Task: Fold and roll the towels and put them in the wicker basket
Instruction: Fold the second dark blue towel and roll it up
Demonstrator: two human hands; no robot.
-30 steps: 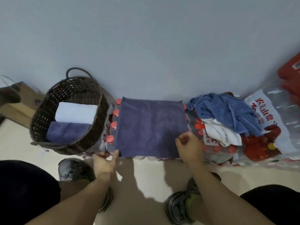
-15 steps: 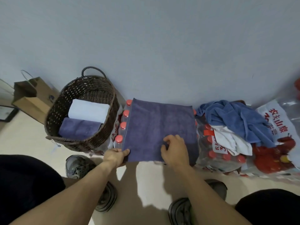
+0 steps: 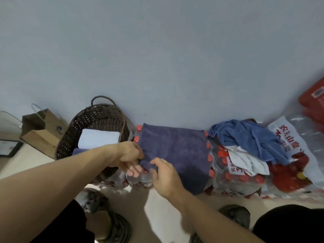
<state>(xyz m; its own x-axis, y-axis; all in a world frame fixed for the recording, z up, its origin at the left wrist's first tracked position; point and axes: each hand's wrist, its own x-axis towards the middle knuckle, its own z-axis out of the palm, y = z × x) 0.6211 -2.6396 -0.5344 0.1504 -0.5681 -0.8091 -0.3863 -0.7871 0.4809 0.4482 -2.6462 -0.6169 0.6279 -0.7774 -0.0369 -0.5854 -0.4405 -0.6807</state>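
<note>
A purple towel point(image 3: 178, 151) lies spread flat on a pack of red-capped water bottles point(image 3: 209, 157) against the wall. My left hand point(image 3: 128, 156) and my right hand point(image 3: 164, 174) both pinch the towel's near left corner, which is lifted and curled over. The dark wicker basket point(image 3: 98, 116) stands to the left and holds a rolled white towel point(image 3: 99, 138) and a rolled purple towel point(image 3: 78, 151), partly hidden by my left arm.
A heap with a blue towel point(image 3: 250, 137) and a white towel point(image 3: 245, 160) rests on more bottle packs point(image 3: 289, 155) at the right. A brown paper bag point(image 3: 40, 128) stands left of the basket. My shoes point(image 3: 112, 223) are on the floor below.
Both hands have come together at the towel's near left corner and lifted it. Earlier the left held that corner and the right rested on the near edge further right.
</note>
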